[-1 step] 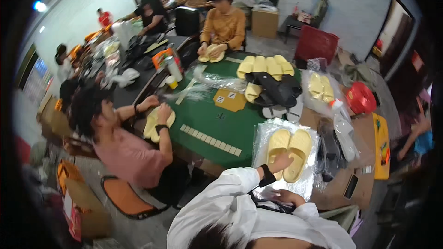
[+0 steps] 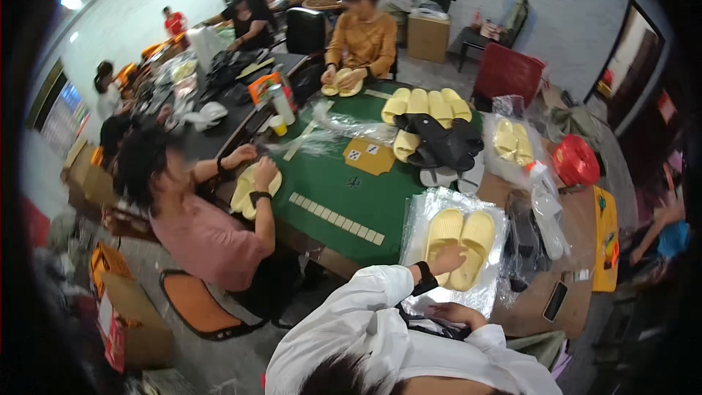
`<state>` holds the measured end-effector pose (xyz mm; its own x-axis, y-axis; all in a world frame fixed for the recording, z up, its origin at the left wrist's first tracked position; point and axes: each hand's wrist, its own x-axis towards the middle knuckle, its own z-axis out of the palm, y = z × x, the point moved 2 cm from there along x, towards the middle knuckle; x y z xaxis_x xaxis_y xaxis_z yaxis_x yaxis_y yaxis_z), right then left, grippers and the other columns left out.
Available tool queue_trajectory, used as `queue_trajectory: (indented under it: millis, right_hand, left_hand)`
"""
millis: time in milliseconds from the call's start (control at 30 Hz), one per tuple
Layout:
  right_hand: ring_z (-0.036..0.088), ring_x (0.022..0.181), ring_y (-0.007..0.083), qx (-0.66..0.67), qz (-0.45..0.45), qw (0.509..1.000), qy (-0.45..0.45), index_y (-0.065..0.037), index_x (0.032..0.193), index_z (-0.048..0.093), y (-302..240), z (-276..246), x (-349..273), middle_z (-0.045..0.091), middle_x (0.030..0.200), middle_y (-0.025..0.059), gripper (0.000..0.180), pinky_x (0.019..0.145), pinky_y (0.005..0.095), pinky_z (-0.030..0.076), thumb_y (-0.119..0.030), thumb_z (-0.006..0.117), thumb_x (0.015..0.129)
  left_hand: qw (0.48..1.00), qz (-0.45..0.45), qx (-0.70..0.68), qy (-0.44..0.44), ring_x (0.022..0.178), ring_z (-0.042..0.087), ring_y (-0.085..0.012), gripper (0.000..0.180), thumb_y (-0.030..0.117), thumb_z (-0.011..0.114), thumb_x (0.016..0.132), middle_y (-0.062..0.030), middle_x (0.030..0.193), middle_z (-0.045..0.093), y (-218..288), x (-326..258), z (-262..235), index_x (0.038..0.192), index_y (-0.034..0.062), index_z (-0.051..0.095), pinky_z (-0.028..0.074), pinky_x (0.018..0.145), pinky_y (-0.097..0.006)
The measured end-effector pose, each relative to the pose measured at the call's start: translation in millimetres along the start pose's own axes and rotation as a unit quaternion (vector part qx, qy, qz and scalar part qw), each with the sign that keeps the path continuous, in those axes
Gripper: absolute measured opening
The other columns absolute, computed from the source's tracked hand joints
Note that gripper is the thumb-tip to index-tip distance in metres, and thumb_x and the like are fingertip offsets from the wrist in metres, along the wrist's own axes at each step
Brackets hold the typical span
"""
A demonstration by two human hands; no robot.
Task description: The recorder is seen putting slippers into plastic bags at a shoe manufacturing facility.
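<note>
Left hand point(image 2: 447, 257) flat on pair of yellow slippers point(image 2: 461, 245), fingers spread, pressing not gripping; likely pinning pair on clear plastic bag point(image 2: 439, 205). Right hand point(image 2: 453, 314) low at 6 o'clock of pair on bag edge, fingers loose, grasp unclear. Pair sits on desk point(image 2: 329, 175) near edge. Black slippers point(image 2: 439, 143) at 12 o'clock, bagged yellow pair point(image 2: 512, 139) at 1. Phone point(image 2: 554, 301) at 4. Reach unobstructed.

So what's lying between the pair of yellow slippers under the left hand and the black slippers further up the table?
In the head view, only crinkled clear plastic wrap and green table felt separate the yellow slippers from the black slippers.
</note>
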<state>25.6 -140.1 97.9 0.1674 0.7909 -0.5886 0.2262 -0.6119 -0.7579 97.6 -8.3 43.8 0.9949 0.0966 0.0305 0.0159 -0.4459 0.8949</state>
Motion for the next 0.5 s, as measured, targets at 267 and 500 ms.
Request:
queue_trajectory:
  millis: [267,500]
  right_hand:
    - [0.055,0.076,0.0129,0.145,-0.030,0.926,0.347,-0.001,0.099,0.063,97.6,-89.3,17.6,0.062,0.086,0.0080,0.027,0.067,0.0253,0.044,-0.011,0.049,0.078]
    - [0.058,0.090,0.0262,-0.009,0.033,0.931,0.364,-0.002,0.101,0.062,104.9,-121.6,108.0,0.061,0.095,0.0189,0.039,0.079,0.0328,0.044,-0.027,0.059,0.071]
  left_hand:
    - [0.914,0.013,0.370,-0.167,0.087,0.054,-0.0350,0.020,0.021,0.052,0.072,-0.0196,0.092,0.056,-19.4,-120.4,-0.8,0.080,0.0067,0.064,0.041,0.074,-0.044]
    - [0.936,0.002,0.316,-0.157,0.116,0.036,-0.0395,0.043,0.016,0.052,0.074,-0.0267,0.123,0.038,-31.4,-152.0,17.4,0.117,0.0188,0.052,0.029,0.097,-0.045]
